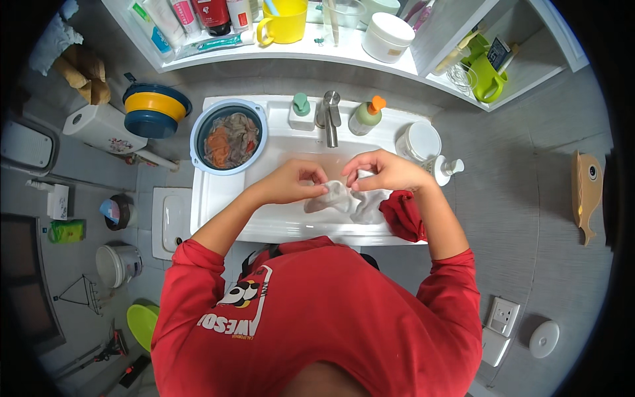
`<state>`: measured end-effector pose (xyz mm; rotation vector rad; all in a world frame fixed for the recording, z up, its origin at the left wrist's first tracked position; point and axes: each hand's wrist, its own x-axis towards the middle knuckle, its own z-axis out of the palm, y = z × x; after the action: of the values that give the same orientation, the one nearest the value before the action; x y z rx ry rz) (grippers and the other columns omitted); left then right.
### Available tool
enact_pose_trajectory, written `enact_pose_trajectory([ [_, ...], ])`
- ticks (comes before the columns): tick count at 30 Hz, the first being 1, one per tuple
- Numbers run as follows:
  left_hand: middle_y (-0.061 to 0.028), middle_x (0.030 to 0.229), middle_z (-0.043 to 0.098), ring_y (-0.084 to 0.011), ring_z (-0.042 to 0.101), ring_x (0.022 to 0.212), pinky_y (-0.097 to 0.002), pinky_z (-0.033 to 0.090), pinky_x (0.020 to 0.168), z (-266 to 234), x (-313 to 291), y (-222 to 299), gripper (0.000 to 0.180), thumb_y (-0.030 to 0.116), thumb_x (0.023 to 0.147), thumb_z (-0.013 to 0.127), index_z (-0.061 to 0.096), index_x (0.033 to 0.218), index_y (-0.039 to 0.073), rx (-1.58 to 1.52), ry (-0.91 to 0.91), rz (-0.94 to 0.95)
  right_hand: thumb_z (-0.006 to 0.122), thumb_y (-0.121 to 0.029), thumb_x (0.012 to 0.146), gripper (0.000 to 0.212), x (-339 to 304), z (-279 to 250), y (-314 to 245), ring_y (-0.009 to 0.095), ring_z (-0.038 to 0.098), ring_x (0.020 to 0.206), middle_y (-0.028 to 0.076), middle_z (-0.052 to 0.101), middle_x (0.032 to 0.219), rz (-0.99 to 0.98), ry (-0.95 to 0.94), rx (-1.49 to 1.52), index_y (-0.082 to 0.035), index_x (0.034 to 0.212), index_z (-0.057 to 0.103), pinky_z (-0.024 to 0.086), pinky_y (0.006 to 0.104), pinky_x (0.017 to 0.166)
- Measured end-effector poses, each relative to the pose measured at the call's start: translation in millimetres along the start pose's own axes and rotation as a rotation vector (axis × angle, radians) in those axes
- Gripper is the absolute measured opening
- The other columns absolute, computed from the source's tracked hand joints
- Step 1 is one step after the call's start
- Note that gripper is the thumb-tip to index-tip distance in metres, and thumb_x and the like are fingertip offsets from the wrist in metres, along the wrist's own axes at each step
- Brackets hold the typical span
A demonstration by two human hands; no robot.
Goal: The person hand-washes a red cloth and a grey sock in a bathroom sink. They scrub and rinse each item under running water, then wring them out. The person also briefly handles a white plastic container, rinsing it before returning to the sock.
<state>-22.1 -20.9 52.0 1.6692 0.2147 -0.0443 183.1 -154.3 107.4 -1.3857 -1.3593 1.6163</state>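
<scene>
Over the white washbasin (284, 228), my left hand (297, 182) is closed, its fingertips pinching a wet, whitish small cloth (333, 198) that looks like a sock. My right hand (387, 172) is bent toward it, its thumb and fingers pinching a greyish-white sock (370, 206) that hangs toward the basin's near edge. Whether the two pale pieces are joined cannot be seen. Under my right wrist, a bunched red cloth (403, 215) rests on the basin's near right rim. Behind my hands stands the metal tap (331, 119).
A round blue-rimmed tub (194, 142) of wet clothes sits at the left. Around the tap stand a green-topped soap bottle (302, 116) and an orange-topped pump bottle (366, 118). A white jar (420, 140) and white pump bottle (442, 170) are at right. A shelf (278, 56) overhangs the far side.
</scene>
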Motion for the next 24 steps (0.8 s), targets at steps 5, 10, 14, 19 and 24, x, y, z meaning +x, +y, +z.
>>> enact_pose_trajectory([
  [5, -0.0002, 0.085, 0.058, -0.0078, 0.054, 0.079, -0.022, 0.044, 0.069, 5, -4, -1, 0.018, 0.013, 0.082, 0.061, 0.051, 0.094, 0.005, -0.471, 0.126, 0.0, 0.067, -0.011, 0.076, 0.028, 7, 6, 8, 0.01, 0.053, 0.088, 0.002, 0.06, 0.089, 0.024, 0.101, -0.084, -0.001, 0.102, 0.059, 0.041, 0.0244, 0.081],
  [10, -0.0024, 0.088, 0.059, -0.0081, 0.054, 0.079, -0.0223, 0.044, 0.069, 6, -10, -1, 0.019, 0.012, 0.083, 0.061, 0.053, 0.098, 0.003, -0.461, 0.234, 0.039, 0.066, -0.012, 0.077, 0.022, 21, 16, 19, 0.006, 0.052, 0.076, -0.002, 0.058, 0.081, 0.036, 0.235, 0.111, -0.003, 0.096, 0.06, 0.042, 0.0219, 0.07],
  [14, -0.0025, 0.094, 0.058, -0.0079, 0.052, 0.084, -0.0233, 0.042, 0.078, 3, -12, 0, 0.018, 0.014, 0.084, 0.059, 0.056, 0.098, 0.002, -0.342, 0.323, 0.01, 0.066, -0.017, 0.078, 0.013, 27, 27, 14, 0.004, 0.05, 0.069, -0.003, 0.057, 0.077, -0.005, 0.252, 0.221, -0.007, 0.082, 0.059, 0.039, 0.0207, 0.063],
  [19, -0.0027, 0.096, 0.056, -0.0086, 0.05, 0.089, -0.0246, 0.04, 0.08, 1, -12, -12, 0.018, 0.016, 0.089, 0.052, 0.058, 0.097, 0.002, -0.486, 0.414, 0.135, 0.066, -0.02, 0.079, 0.014, 27, 17, 16, 0.005, 0.051, 0.074, -0.002, 0.057, 0.078, 0.053, 0.319, 0.147, -0.008, 0.082, 0.06, 0.039, 0.0206, 0.066],
  [24, -0.0008, 0.085, 0.056, -0.0093, 0.051, 0.081, -0.0234, 0.041, 0.073, -3, -6, -18, 0.019, 0.02, 0.089, 0.049, 0.058, 0.089, 0.004, -0.827, 0.506, 0.205, 0.063, -0.015, 0.08, 0.015, 21, 0, -2, 0.007, 0.053, 0.079, 0.001, 0.06, 0.088, -0.114, 0.441, 0.182, -0.007, 0.091, 0.058, 0.041, 0.0227, 0.071],
])
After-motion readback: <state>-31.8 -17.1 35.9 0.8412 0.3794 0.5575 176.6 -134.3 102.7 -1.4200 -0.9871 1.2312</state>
